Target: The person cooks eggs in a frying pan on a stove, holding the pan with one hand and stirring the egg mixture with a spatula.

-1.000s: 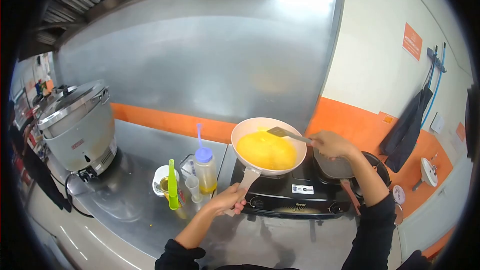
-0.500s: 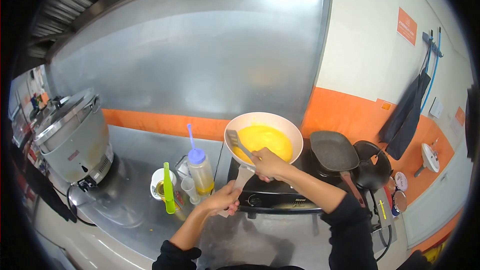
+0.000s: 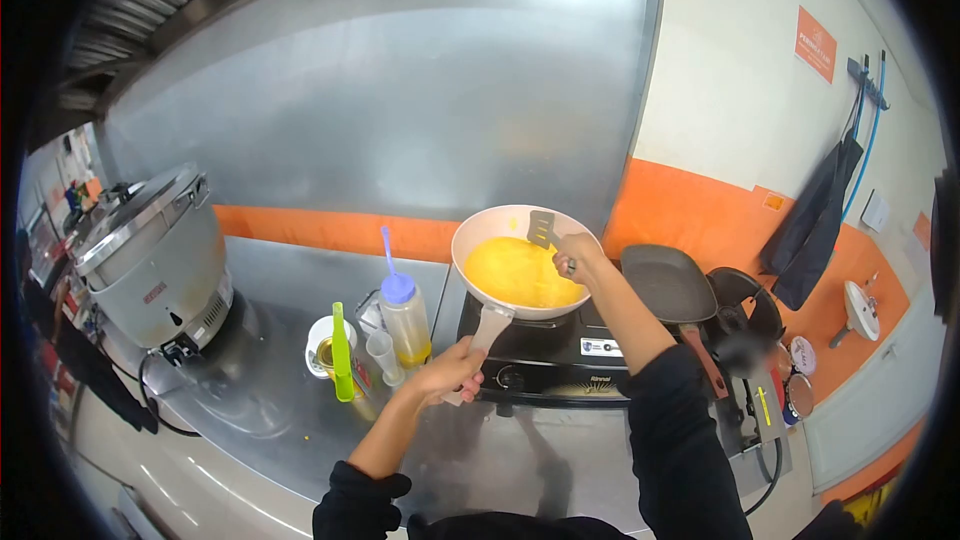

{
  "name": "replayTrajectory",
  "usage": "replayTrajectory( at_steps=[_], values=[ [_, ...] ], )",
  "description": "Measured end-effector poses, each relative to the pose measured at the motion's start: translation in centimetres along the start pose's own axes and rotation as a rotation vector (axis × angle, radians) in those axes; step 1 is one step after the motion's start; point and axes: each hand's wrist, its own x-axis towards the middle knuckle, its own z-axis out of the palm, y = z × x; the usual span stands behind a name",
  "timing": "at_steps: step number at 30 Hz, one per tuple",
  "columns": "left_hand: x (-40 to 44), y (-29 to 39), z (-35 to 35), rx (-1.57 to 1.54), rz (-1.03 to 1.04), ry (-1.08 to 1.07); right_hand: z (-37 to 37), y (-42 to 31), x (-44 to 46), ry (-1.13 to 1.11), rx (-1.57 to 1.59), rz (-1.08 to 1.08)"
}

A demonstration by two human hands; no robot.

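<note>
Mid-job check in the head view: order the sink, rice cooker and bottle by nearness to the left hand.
From the left hand, nearest first:
1. Bottle: just beyond the hand, slightly to its left.
2. Rice cooker: well over to the left.
3. Sink: far right of the view, the most distant.

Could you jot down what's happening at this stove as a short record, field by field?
Left hand: grips the handle of the pale pan
Right hand: holds a slotted spatula, blade near the pan's far rim
Pan contents: yellow mixture
Below pan: black stove; burner contact unclear
Left of stove: blue-capped bottle, green utensil
Right of pale pan: dark grey pan
</note>
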Motion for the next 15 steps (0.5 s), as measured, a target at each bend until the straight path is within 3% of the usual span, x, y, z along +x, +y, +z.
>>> replayTrajectory(
  at_steps=[3,6,8,9,11,12,13,15],
  values=[
    [-0.4,0.1,0.1,-0.057,-0.002,-0.006,-3.7,-0.7,-2.4,-0.161,-0.034,-0.023],
    [-0.2,0.1,0.1,-0.038,-0.008,0.004,-5.4,-3.4,-8.8,-0.161,-0.129,-0.059],
    [-0.2,0.0,0.0,-0.049,-0.001,0.000,-6.8,-4.8,-11.7,-0.235,-0.582,-0.201],
    [-0.2,0.0,0.1,-0.056,-0.005,-0.007,-6.9,-5.5,-13.3,-0.230,-0.583,-0.201],
    [-0.2,0.0,0.0,-0.066,-0.002,-0.017,-7.1,-6.6,-15.4,-0.185,-1.369,-0.583],
    [-0.2,-0.1,0.1,-0.080,0.004,-0.019,-7.6,-6.3,-14.7,-0.194,-1.496,-0.816],
    [-0.2,-0.1,0.0,-0.083,0.002,-0.023,-8.1,-6.1,-14.5,-0.194,-1.498,-0.811],
    [-0.2,-0.2,-0.1,-0.077,0.010,-0.030,-8.3,-6.4,-15.4,-0.007,-1.870,-0.705]
  ],
)
